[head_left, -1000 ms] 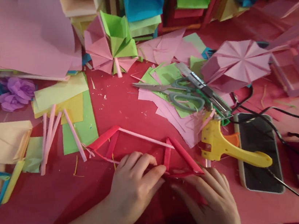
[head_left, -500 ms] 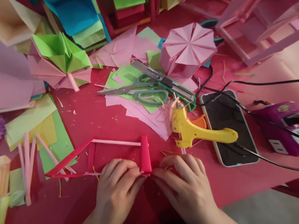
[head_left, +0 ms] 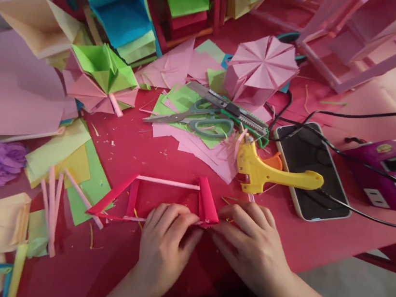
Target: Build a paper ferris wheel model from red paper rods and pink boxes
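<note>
Overhead, both hands' grip pinches the red paper frame (head_left: 160, 197) on a paper-strewn red table (head_left: 139, 146).

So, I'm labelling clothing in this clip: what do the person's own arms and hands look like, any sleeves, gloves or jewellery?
Both are bare: the left hand and right hand wear no gloves, and no rings or watch show. Both forearms are uncovered to the frame's lower edge, with no sleeve in view. Nails look short and unpainted.
</note>
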The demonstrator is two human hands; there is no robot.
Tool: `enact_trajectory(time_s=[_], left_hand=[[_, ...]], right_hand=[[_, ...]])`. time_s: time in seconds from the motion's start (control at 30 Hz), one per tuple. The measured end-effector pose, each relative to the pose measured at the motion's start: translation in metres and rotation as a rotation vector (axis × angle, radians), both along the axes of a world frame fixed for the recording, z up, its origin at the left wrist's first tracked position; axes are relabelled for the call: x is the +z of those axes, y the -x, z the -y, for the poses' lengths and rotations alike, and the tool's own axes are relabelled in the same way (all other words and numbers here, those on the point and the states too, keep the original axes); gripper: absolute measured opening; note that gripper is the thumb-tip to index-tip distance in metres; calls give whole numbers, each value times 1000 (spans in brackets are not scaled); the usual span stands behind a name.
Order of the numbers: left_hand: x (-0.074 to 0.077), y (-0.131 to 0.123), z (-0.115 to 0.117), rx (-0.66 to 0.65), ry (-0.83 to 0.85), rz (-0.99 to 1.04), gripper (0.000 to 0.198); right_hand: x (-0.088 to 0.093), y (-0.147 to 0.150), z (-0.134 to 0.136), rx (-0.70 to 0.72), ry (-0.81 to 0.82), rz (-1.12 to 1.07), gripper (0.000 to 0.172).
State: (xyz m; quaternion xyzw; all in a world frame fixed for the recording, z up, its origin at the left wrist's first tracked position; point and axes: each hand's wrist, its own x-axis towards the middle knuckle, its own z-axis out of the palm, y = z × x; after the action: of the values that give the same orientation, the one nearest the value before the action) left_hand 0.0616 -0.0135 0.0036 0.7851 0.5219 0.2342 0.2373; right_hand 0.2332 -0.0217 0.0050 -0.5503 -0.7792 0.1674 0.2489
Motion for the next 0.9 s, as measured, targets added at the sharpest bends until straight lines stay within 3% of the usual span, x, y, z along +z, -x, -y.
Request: enact_trajectory(time_s=[0.23, 0.53, 0.73, 0.9], left_hand=[[0, -2, -1, 43, -27, -23, 7], [-4, 1, -32, 97, -2, -27, 4], [-5, 5, -34, 72, 30, -14, 8], [-4, 7, -38, 36, 3, -34, 7]], right_hand=[[0, 1, -6, 26, -17, 85, 10], [10, -2, -59, 194, -12, 190, 6], [25, -5, -99, 150, 6, 175, 19], [21, 8, -116, 227, 81, 252, 27]])
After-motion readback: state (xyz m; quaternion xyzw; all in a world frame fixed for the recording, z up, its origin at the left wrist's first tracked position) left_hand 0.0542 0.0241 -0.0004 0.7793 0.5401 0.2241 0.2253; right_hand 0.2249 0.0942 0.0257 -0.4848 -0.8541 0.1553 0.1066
